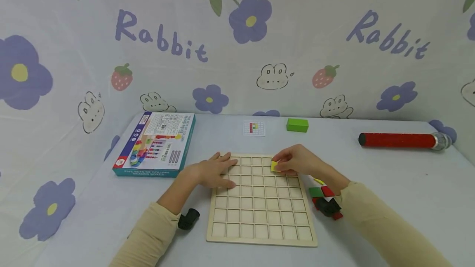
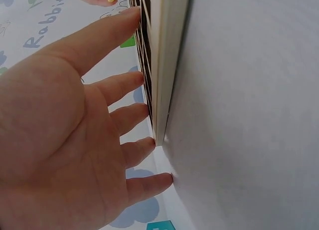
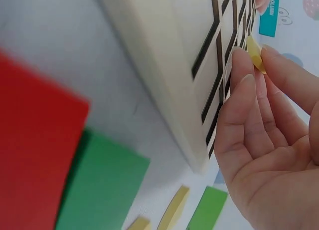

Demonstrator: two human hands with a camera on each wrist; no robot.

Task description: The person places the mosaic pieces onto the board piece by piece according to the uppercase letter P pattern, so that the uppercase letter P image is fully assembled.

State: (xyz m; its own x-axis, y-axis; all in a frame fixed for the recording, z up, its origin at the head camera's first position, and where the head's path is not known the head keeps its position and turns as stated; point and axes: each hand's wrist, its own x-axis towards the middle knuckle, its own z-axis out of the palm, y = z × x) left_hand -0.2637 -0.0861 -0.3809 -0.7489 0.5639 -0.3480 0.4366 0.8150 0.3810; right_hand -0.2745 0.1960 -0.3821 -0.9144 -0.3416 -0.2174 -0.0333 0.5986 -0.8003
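A pale wooden grid board (image 1: 259,242) with square cells lies on the white table. Over its far right part, my right hand (image 1: 297,160) pinches a small yellow tile (image 1: 274,166) between thumb and fingertips. The right wrist view shows that yellow tile (image 3: 255,54) tilted, close to the board's surface. My left hand (image 1: 212,173) rests on the board's far left corner with its fingers spread. In the left wrist view, the straight fingertips (image 2: 133,79) touch the board's edge and face.
Red and green tiles (image 1: 315,192) lie right of the board, partly under my right wrist. A boxed set (image 1: 156,143) lies at the left. Behind the board are a small printed grid card (image 1: 254,128) and a green block (image 1: 297,125). A red cylinder (image 1: 398,140) lies far right.
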